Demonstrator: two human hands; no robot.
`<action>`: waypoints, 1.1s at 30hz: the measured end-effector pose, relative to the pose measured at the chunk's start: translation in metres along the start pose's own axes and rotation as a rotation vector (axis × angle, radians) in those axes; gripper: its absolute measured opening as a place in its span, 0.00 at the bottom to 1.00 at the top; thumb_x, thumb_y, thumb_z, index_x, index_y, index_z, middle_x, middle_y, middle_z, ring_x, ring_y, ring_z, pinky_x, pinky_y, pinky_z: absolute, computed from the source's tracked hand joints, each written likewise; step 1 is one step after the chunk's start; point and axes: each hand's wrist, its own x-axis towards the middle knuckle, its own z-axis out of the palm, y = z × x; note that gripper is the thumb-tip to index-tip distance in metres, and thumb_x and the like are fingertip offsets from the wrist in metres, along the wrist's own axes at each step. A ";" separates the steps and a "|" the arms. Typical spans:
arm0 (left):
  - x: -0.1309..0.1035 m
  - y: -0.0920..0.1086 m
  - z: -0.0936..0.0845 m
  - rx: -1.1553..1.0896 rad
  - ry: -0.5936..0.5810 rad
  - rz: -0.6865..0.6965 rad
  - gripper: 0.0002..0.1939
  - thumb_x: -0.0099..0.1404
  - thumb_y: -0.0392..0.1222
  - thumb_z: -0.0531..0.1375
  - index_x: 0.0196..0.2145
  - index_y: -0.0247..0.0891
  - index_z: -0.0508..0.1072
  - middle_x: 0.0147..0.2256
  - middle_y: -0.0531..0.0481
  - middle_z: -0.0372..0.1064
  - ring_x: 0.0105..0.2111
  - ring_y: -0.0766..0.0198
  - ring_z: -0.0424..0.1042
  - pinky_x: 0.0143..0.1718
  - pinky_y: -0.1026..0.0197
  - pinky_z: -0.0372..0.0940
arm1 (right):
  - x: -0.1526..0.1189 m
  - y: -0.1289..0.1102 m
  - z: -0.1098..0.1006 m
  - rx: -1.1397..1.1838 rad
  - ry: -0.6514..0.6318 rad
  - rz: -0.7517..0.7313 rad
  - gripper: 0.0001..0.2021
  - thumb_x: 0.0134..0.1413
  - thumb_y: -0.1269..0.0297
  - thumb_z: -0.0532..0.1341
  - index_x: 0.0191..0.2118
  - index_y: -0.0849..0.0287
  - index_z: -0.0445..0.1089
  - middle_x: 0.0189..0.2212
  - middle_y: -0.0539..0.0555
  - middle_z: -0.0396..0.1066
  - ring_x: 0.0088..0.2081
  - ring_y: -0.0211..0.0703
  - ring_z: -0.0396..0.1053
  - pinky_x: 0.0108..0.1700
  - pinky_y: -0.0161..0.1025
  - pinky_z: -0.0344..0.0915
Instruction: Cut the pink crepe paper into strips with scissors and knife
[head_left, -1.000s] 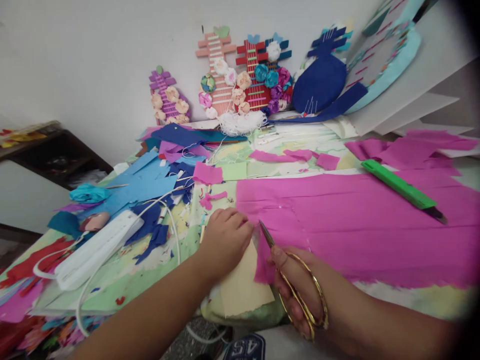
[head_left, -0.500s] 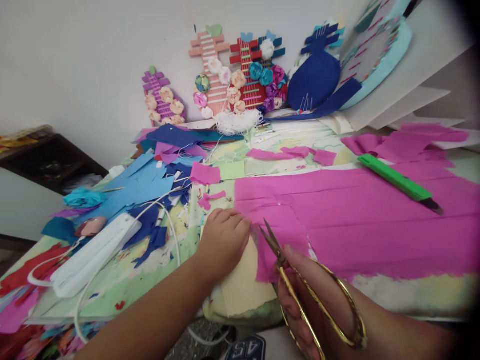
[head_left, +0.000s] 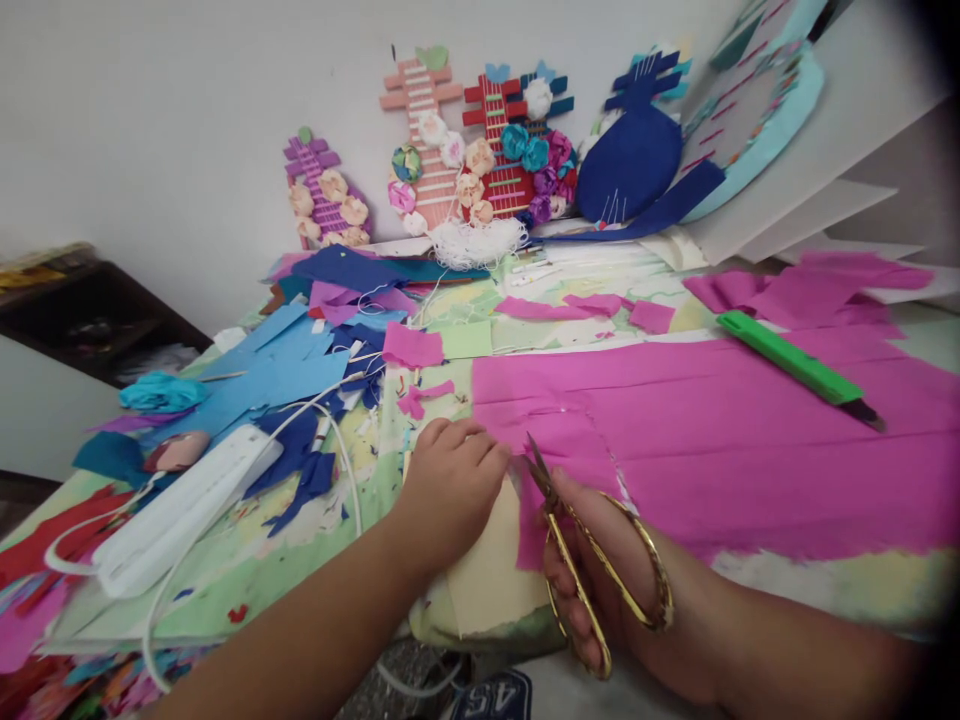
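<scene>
My right hand (head_left: 600, 570) holds gold-handled scissors (head_left: 577, 545), thumb and fingers in the loops; their blades are slightly parted at the left part of a large pink crepe sheet (head_left: 750, 440). Just left of the blades, my left hand (head_left: 457, 490) has its fingers curled and pressed together at the sheet's edge, over a cream card (head_left: 495, 580). What those fingers pinch, if anything, is hidden. A green utility knife (head_left: 795, 360) lies on the sheet at the right.
Blue paper pieces (head_left: 292, 350), a white power strip (head_left: 187, 510) and its cable lie at the left. Flower-decorated instrument shapes (head_left: 502, 150) and a dark blue one (head_left: 630, 165) lean on the wall. A light green paper (head_left: 466, 340) lies behind my left hand.
My right hand and the scissors have shifted slightly left, closer to my left hand, and the handles have come nearer together. My left hand has barely moved.
</scene>
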 end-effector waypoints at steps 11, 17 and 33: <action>0.000 0.002 -0.001 -0.026 0.002 0.055 0.07 0.60 0.32 0.52 0.32 0.34 0.69 0.30 0.48 0.70 0.36 0.56 0.64 0.38 0.53 0.55 | 0.003 -0.007 0.003 -0.039 0.041 0.030 0.31 0.45 0.36 0.43 0.15 0.62 0.58 0.09 0.50 0.57 0.10 0.34 0.57 0.14 0.32 0.56; 0.000 0.001 -0.002 -0.033 0.004 0.058 0.06 0.59 0.32 0.53 0.32 0.34 0.69 0.31 0.49 0.70 0.37 0.55 0.64 0.39 0.52 0.55 | 0.004 -0.014 0.005 -0.102 0.058 0.035 0.32 0.46 0.35 0.40 0.15 0.62 0.58 0.09 0.51 0.58 0.10 0.34 0.58 0.15 0.32 0.55; -0.001 -0.001 0.003 -0.085 -0.004 0.020 0.05 0.60 0.33 0.53 0.32 0.35 0.68 0.32 0.50 0.69 0.39 0.55 0.62 0.39 0.51 0.54 | 0.019 -0.019 0.003 -0.204 0.058 -0.055 0.27 0.52 0.42 0.42 0.19 0.62 0.58 0.08 0.50 0.58 0.09 0.33 0.57 0.13 0.30 0.55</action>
